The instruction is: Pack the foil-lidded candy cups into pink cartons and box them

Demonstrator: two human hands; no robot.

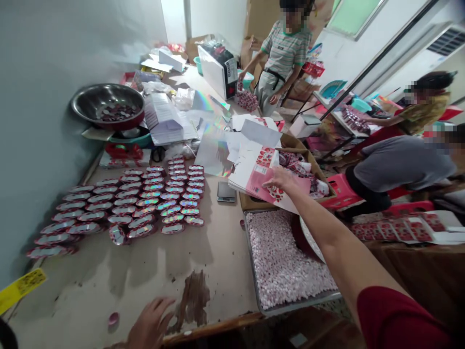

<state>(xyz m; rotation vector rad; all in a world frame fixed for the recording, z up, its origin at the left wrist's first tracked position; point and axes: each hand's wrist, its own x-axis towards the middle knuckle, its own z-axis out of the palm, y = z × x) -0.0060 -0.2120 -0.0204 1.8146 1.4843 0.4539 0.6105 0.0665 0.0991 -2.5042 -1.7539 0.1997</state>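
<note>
Rows of sealed foil cups (145, 198) lie at left. The left hand (150, 325) rests loose and empty on the table (109, 276). Past the candy tray (286, 266), the right hand (281, 182) presses on the pink flat cartons (259, 182), apparently picking one up; lifting only the top carton needs care.

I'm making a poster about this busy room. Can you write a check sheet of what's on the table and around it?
Surface: table worn, with a brown patch near its front edge.
Job's things: right hand on a stack of pink flat cartons; left hand rests on the table near a small pink cap.
Clutter: rows of shiny lids, tray of pink candies, metal bowl, scale, papers.
Hands: both bare.
Cables: nothing seen.
Surroundings: three other people at work; a grey wall on the left.
</note>
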